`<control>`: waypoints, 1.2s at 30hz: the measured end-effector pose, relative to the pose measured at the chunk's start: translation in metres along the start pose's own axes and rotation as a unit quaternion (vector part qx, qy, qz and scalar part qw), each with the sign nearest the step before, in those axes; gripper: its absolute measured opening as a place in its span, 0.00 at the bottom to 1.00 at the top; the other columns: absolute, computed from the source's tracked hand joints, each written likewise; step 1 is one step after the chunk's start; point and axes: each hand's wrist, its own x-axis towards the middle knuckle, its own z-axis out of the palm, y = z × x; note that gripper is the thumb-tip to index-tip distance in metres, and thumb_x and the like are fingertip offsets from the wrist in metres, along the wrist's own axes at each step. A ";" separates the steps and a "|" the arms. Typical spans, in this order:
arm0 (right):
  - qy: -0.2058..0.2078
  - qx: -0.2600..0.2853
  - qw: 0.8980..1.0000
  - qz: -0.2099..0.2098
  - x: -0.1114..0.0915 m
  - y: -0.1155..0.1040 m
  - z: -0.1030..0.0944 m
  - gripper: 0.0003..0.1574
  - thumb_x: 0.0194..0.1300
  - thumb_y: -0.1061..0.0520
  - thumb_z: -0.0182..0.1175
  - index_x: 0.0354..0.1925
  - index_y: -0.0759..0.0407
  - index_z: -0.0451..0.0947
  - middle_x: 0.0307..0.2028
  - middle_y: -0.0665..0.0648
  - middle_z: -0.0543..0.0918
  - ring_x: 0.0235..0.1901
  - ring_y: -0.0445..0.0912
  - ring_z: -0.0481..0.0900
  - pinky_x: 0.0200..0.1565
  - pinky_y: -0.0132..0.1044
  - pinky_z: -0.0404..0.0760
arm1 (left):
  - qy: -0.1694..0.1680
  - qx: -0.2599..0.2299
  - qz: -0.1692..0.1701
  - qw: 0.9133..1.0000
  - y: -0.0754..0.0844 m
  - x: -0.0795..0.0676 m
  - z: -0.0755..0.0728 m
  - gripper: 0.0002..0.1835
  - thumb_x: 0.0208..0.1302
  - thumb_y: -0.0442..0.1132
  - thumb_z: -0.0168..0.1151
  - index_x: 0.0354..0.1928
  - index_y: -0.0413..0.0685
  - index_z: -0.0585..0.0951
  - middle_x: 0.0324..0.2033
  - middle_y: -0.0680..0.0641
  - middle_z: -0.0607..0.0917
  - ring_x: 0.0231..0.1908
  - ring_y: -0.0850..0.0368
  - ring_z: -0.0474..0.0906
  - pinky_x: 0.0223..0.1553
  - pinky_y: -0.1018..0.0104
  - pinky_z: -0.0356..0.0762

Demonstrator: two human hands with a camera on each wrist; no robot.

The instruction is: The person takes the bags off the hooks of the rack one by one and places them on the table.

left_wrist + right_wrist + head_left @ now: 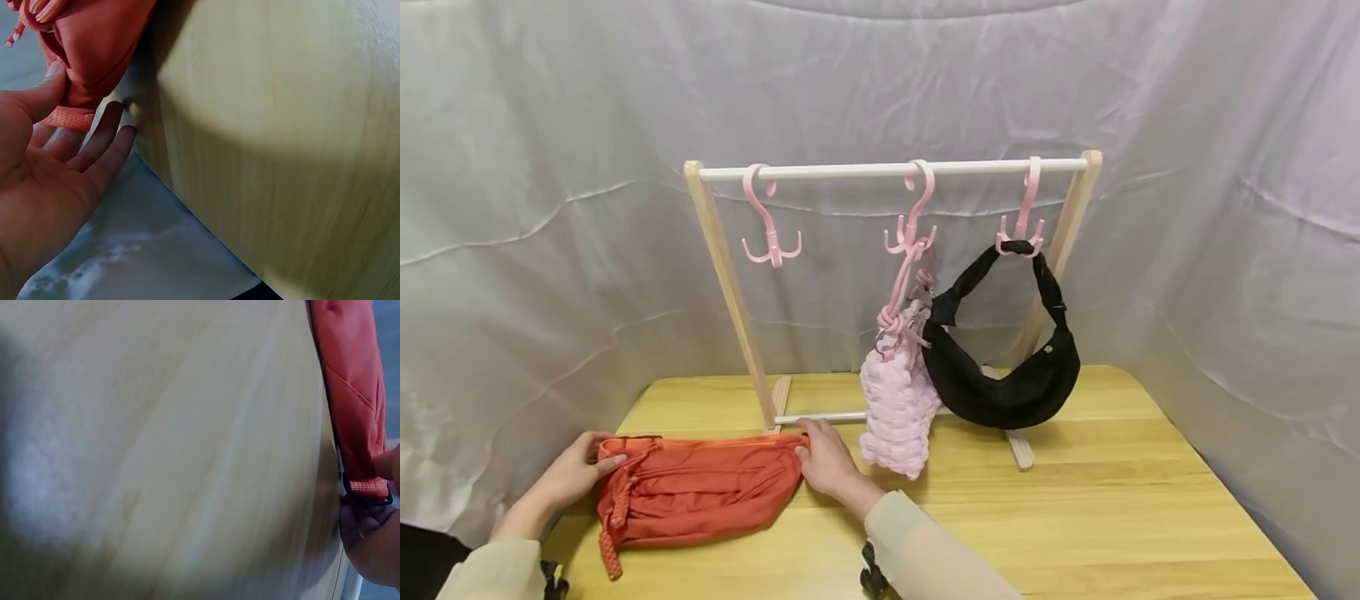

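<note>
An orange-red fanny pack (700, 496) lies at the left of the table, with braided cords dangling from its left end. My left hand (571, 473) pinches that end, thumb over the front and fingers behind. In the left wrist view the thumb presses the red fabric (100, 44) near a strip of orange webbing (70, 119). At the opposite end, my right hand (831, 458) grips the upper corner. A black buckle ring (369, 499) on the webbing shows at the fingers in the right wrist view.
Behind stands a rack with a white top bar (842, 171) and wooden legs. The left pink hook (771, 233) carries nothing. A fluffy pink bag (895, 408) hangs from the middle hook (913, 217), a black crescent bag (1007, 392) from the right one. Grey curtain (535, 167) surrounds the wooden table (1112, 517).
</note>
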 end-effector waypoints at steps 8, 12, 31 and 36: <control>0.008 -0.060 0.996 -0.060 -0.002 0.000 -0.001 0.20 0.68 0.60 0.55 0.55 0.43 0.77 0.46 0.53 0.75 0.46 0.48 0.74 0.48 0.40 0.75 | 0.004 0.000 -0.003 1.000 0.000 0.000 0.002 0.29 0.67 0.43 0.58 0.58 0.27 0.62 0.47 0.21 0.74 0.48 0.26 0.72 0.45 0.39 0.71; 0.007 -0.067 0.995 -0.078 -0.002 0.003 -0.001 0.22 0.68 0.60 0.54 0.58 0.44 0.75 0.50 0.54 0.76 0.50 0.51 0.74 0.51 0.41 0.75 | 0.016 -0.007 0.018 1.000 -0.001 -0.001 0.005 0.28 0.64 0.38 0.62 0.59 0.30 0.63 0.48 0.22 0.74 0.46 0.29 0.75 0.41 0.48 0.76; -0.014 -0.023 0.999 -0.038 -0.001 0.006 -0.004 0.28 0.69 0.53 0.55 0.66 0.49 0.67 0.61 0.51 0.71 0.61 0.49 0.69 0.62 0.42 0.67 | 0.010 0.003 0.018 1.000 0.003 0.002 0.006 0.27 0.62 0.35 0.63 0.57 0.28 0.66 0.51 0.22 0.71 0.47 0.28 0.74 0.42 0.46 0.75; -0.001 -0.025 0.999 -0.045 -0.003 0.001 -0.006 0.30 0.67 0.51 0.56 0.66 0.48 0.66 0.64 0.50 0.69 0.63 0.48 0.66 0.64 0.41 0.65 | 0.012 0.010 0.021 1.000 0.009 0.003 0.004 0.26 0.62 0.35 0.63 0.56 0.25 0.66 0.51 0.23 0.71 0.46 0.28 0.74 0.37 0.58 0.77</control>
